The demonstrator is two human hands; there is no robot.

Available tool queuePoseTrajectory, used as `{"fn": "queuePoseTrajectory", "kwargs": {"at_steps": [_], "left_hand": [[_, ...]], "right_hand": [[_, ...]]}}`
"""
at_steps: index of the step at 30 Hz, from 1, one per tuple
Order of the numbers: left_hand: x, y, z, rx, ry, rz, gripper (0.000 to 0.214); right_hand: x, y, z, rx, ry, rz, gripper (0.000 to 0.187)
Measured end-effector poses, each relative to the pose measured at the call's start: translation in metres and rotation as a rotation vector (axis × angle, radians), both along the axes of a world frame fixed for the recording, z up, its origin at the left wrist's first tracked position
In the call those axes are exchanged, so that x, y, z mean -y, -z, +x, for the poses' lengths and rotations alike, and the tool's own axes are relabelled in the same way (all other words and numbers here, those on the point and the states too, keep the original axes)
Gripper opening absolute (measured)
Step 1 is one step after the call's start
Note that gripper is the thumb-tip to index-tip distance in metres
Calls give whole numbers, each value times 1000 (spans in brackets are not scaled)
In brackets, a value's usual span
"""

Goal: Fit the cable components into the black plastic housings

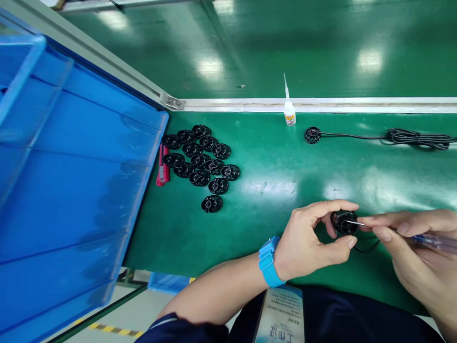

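Between the thumb and fingers of my left hand (pixel 309 236) is a round black plastic housing (pixel 343 223), its hollow side facing up. A dark cable runs from beneath it toward the right. My right hand (pixel 416 243) grips a screwdriver (pixel 433 241) with a clear, bluish handle. Its thin metal shaft points left, and the tip reaches into the housing; what it touches inside is too small to make out. A blue wrist strap (pixel 270 262) circles my left wrist.
Several similar black housings (pixel 211 204) lie in a cluster at left, beside a red utility knife (pixel 163 166). A large blue bin (pixel 78 190) borders them. Toward the back stand a small white glue bottle (pixel 290 114) and another housing (pixel 312 135) with a coiled black cable (pixel 417 138).
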State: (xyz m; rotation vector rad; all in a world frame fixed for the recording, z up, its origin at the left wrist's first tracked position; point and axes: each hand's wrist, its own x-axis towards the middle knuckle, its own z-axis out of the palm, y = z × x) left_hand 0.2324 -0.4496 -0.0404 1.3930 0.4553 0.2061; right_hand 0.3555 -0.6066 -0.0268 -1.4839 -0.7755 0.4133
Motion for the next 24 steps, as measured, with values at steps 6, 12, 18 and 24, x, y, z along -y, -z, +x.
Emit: {"fn": "queuePoseTrajectory", "kwargs": {"at_steps": [6,12,18,24], "left_hand": [[-1,2,1,8,16,-15,46],[-1,2,1,-9,28,-8,46],[-2,1,2,-15,27,-15,45],[-2,3,1,1,41,-18,47]], "right_hand": [[-1,-4,1,-50,-33,-14,29],[0,0,1,42,-28,-31,27],[4,4,2,136,-48,-57,27],[1,-1,4,-35,-57,-6,28]]}}
